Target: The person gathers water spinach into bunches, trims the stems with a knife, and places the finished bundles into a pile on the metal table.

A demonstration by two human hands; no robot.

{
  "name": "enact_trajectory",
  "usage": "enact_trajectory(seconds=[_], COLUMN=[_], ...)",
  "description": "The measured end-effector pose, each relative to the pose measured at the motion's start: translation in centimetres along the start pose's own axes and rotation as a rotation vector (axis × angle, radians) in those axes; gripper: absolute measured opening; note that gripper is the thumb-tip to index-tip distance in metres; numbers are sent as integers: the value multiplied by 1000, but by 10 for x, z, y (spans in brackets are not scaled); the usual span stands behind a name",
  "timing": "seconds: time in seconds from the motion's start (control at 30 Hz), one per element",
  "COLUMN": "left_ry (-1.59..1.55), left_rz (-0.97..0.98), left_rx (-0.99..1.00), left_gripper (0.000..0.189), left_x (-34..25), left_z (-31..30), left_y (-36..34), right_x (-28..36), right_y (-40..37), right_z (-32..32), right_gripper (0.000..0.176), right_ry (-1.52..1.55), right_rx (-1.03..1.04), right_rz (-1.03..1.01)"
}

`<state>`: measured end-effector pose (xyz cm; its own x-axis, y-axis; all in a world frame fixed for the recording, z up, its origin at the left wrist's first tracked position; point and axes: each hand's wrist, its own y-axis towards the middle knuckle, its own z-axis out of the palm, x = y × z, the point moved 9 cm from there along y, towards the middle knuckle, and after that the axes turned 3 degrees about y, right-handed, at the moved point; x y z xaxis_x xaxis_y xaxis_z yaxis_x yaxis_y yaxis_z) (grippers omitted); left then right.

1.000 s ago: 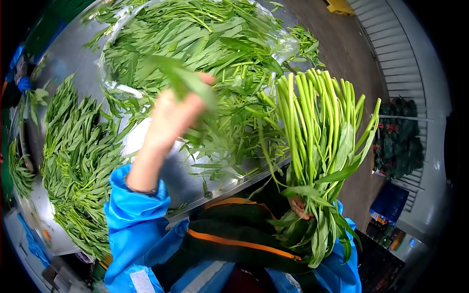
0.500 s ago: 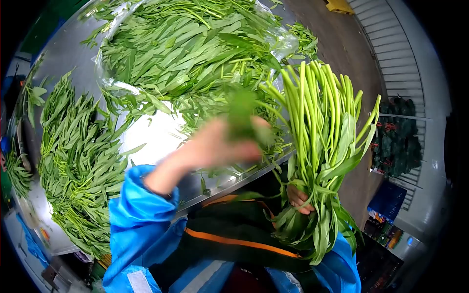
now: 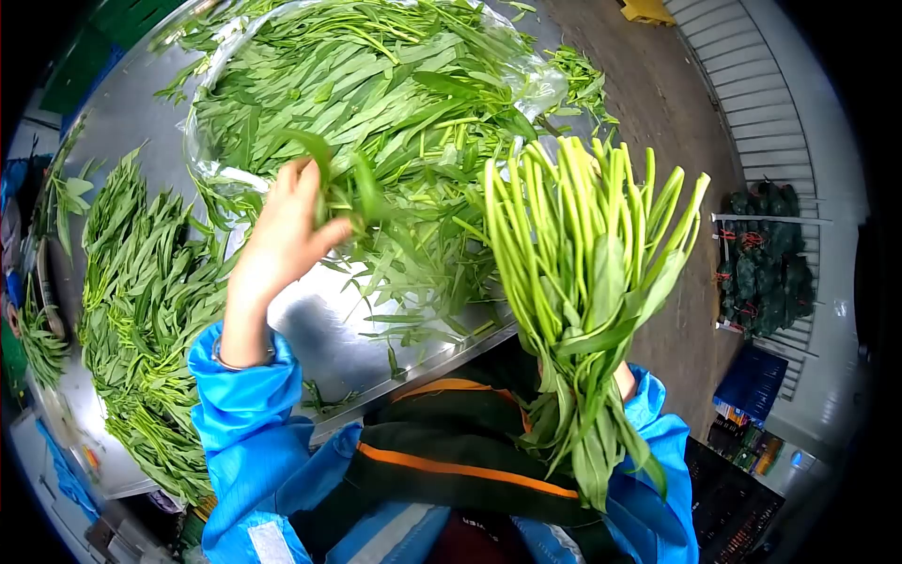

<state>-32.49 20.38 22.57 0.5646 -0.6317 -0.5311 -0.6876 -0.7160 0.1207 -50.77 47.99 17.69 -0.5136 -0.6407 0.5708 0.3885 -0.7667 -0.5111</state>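
A thick bunch of water spinach (image 3: pixel 601 263) stands stems up on the right, its leaves hanging down. My right hand (image 3: pixel 625 381) grips it around the leafy part, mostly hidden behind the leaves. My left hand (image 3: pixel 289 224) is over the table, its thumb spread away from the fingers. Beside those fingertips, loose leaves (image 3: pixel 362 193) are blurred by motion, apparently falling free. Below and beyond lies a scatter of picked leaves (image 3: pixel 423 244) on the metal table (image 3: pixel 324 329).
A large heap of water spinach (image 3: pixel 348 85) lies on a clear plastic bag (image 3: pixel 202 141) at the back. Another long pile (image 3: pixel 155 320) covers the table's left side. Right of the table are the floor (image 3: pixel 648 103), dark net sacks (image 3: pixel 766 258) and a blue crate (image 3: pixel 752 381).
My left hand has swung left, away from the bunch, and its leaves have come loose over the table. The bunch in my right hand has shifted slightly left.
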Motion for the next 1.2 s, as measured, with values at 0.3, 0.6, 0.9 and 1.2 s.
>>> enact_trajectory(seconds=[0.3, 0.6, 0.9, 1.2], left_ry=[-324, -1151, -1210, -1038], left_rz=[499, -294, -344, -213], left_rx=[-88, -291, -376, 313], left_gripper=[50, 22, 22, 52], left_x=[-143, -5, -23, -106], left_z=[-23, -4, 25, 49], left_y=[-7, 7, 7, -19], right_x=[-2, -6, -9, -15], right_y=[13, 6, 1, 3], right_z=[0, -6, -4, -16], right_gripper=[64, 73, 82, 81], right_ry=[-33, -14, 2, -17], right_rx=[22, 14, 11, -67], right_rz=[53, 46, 69, 1])
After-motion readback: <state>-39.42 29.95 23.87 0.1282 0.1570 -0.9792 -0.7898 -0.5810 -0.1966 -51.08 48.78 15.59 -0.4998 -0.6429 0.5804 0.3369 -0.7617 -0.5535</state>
